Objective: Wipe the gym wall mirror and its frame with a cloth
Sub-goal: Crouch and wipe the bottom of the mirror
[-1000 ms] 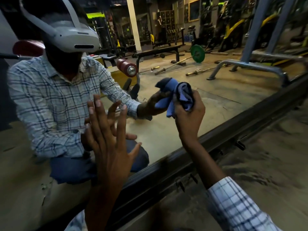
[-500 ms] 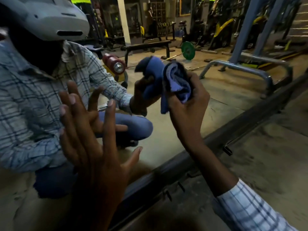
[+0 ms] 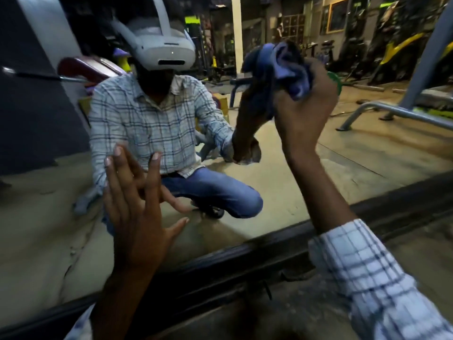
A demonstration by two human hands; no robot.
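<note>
The wall mirror fills most of the view and reflects a crouching person in a checked shirt. Its dark frame runs along the bottom, rising to the right. My right hand grips a bunched blue cloth and holds it against the glass, high up right of centre. My left hand rests flat on the mirror at lower left, fingers straight and spread.
The floor in front of the frame is dusty concrete with small metal brackets sticking out below the frame. Reflected gym gear shows in the glass: a grey machine frame and a white pillar.
My right hand has carried the cloth upward on the glass. The view has tilted up and shifted, and my left hand stays flat against the mirror.
</note>
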